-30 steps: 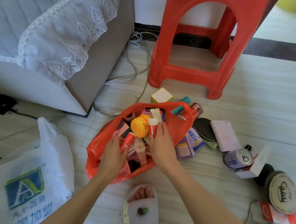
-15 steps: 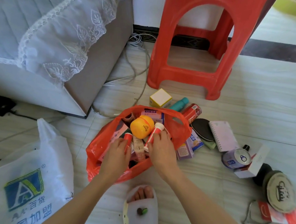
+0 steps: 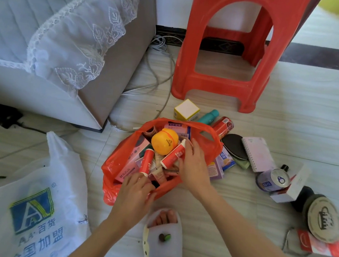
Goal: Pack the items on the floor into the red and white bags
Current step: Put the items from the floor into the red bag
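crinkled red bag [image 3: 118, 165] crammed with tubes, left hand [image 3: 134, 190] gripping its rim, right hand [image 3: 194, 168] around a red-and-white tube [image 3: 172, 155]

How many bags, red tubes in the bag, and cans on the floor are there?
Plastic bags: 2, red and white
Red-and-white tubes: 2
Metal cans: 2, red and silver-blue
Total: 6
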Motion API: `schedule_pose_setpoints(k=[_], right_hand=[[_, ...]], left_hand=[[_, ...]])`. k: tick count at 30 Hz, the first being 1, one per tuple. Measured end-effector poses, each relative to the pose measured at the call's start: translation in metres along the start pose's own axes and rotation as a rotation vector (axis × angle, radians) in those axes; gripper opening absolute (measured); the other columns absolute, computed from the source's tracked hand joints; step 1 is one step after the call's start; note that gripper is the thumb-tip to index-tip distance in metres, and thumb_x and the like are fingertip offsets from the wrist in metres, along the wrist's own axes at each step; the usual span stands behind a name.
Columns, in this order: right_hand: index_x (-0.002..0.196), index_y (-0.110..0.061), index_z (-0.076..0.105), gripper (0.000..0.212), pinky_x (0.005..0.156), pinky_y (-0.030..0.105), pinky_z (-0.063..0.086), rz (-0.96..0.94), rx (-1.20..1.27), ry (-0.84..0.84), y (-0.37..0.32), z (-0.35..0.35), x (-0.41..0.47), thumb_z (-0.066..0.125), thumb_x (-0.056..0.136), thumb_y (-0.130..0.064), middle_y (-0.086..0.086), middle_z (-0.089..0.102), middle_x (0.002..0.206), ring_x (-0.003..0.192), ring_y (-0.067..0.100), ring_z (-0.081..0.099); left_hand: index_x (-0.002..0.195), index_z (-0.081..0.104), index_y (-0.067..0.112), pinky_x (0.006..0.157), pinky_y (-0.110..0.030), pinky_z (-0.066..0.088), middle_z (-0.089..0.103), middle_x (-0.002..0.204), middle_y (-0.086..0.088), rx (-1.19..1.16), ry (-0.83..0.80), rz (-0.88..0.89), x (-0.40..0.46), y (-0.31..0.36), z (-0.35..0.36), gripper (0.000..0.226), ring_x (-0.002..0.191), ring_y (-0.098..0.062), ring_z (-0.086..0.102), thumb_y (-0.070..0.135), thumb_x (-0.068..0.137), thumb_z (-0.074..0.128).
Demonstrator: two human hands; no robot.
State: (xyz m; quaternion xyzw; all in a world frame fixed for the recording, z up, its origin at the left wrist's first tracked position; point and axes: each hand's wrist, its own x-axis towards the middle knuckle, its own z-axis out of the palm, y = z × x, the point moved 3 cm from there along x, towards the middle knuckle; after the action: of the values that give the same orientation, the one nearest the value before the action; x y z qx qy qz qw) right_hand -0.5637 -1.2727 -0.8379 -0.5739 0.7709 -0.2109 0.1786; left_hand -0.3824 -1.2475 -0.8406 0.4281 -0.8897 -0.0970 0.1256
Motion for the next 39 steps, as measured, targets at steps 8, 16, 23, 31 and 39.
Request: schedule_pose_setpoints(k=[8,16,23,31,39], right_hand=[[0.122,-0.010,0.055,0.033,0.093,0.037,0.043,0.048,0.151,-0.142,0.001,-0.009,-0.009,0.050,0.090,-0.017,0.012,0.058,0.121,0.113,0.029,0.053],[0.126,-0.017,0.050,0.038,0.095,0.038,0.042,-0.003,0.121,-0.195,0.001,-0.068,-0.043,0.049,0.090,-0.031,0.007,0.056,0.126,0.118,0.027,0.050],[0.138,-0.015,0.036,0.050,0.104,0.032,0.032,-0.104,-0.107,-0.003,0.037,-0.191,-0.095,0.047,0.093,-0.033,0.004,0.045,0.139,0.127,0.023,0.042],[0.146,-0.019,0.018,0.059,0.115,0.033,0.012,-0.027,-0.555,-0.037,0.161,-0.318,-0.193,0.040,0.096,-0.040,0.003,0.025,0.153,0.139,0.019,0.025],[0.116,-0.009,0.061,0.065,0.081,0.041,0.054,0.058,-0.507,-0.091,0.309,-0.264,-0.298,0.082,0.059,-0.032,0.014,0.068,0.106,0.093,0.031,0.067]], left_hand=[[0.087,0.064,0.023,0.046,-0.016,0.044,0.062,0.078,0.008,-0.170,-0.163,-0.090,-0.009,0.004,-0.008,0.022,0.061,-0.008,0.058,0.031,0.079,0.045],[0.118,0.054,0.026,0.077,-0.026,0.050,0.060,0.114,0.006,-0.040,-0.223,0.061,0.028,0.036,-0.056,0.042,0.100,-0.013,0.058,0.043,0.082,0.040],[0.124,0.047,0.021,0.084,-0.035,0.052,0.059,0.124,-0.005,0.117,-0.153,0.450,0.094,0.150,-0.129,0.048,0.109,-0.023,0.060,0.040,0.081,0.047],[0.143,0.024,0.023,0.110,-0.035,0.023,0.022,0.152,-0.001,0.205,-0.217,0.759,0.117,0.339,-0.113,0.052,0.138,-0.021,0.024,0.031,0.095,0.042],[0.129,0.047,0.015,0.095,-0.039,0.043,0.050,0.132,-0.009,0.093,-0.451,0.835,0.056,0.422,0.044,0.048,0.120,-0.028,0.049,0.017,0.082,0.053]])
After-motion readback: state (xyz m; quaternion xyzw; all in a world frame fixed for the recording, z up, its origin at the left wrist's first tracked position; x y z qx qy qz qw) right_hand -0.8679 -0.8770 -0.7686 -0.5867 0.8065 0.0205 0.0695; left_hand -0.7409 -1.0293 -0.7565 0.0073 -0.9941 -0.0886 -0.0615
